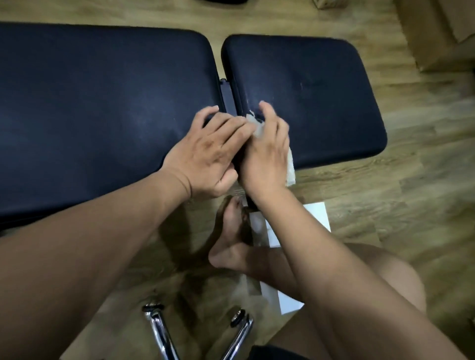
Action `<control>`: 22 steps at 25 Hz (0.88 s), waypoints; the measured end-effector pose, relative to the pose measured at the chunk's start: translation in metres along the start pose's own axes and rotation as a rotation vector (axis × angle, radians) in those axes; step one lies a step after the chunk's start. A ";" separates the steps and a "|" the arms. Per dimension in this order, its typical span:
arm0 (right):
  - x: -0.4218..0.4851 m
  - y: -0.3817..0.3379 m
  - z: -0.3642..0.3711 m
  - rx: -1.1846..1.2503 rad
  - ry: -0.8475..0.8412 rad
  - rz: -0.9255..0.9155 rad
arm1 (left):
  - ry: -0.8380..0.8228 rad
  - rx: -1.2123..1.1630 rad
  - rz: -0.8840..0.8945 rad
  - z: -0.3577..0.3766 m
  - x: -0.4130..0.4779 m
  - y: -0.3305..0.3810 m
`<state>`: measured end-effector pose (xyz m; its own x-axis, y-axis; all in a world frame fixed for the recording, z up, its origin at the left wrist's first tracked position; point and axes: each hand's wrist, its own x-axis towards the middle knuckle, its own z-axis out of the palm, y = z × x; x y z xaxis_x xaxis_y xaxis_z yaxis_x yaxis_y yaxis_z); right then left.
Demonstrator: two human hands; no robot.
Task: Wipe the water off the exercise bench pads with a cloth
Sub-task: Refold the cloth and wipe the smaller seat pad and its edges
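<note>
The floor point(411, 205) under me is wood-look planks in a yellowish brown. At the far right a big cardboard box point(434, 38) stands on it, and a smaller box point(324, 3) is cut off by the top edge. Nearer me a white sheet point(318, 215) lies flat. A second white sheet point(288, 300) overlaps a brown piece of cardboard point(123, 308). Two shiny chrome tubes point(159, 326) slant over that cardboard. The light is soft and rather dim.

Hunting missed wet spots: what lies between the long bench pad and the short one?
Head view: wood floor at the far end, a dark metal bracket midway, then the left hand and the right hand holding the white cloth.
</note>
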<state>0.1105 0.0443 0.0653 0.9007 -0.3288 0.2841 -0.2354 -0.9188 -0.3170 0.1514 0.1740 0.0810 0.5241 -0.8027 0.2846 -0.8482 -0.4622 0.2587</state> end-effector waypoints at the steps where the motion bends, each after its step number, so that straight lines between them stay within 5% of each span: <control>1: 0.006 -0.002 -0.001 0.054 0.102 0.045 | -0.003 -0.009 -0.002 0.000 0.001 0.001; 6: 0.011 -0.004 0.002 -0.164 0.056 0.067 | -0.033 -0.014 -0.021 -0.001 0.000 0.001; 22: -0.019 0.084 -0.045 -0.190 -0.211 -0.718 | -0.115 0.090 -0.018 0.005 0.002 0.000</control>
<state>0.0573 -0.0368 0.0736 0.9023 0.3931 0.1771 0.3915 -0.9191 0.0456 0.1520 0.1707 0.0766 0.5314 -0.8295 0.1719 -0.8449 -0.5045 0.1775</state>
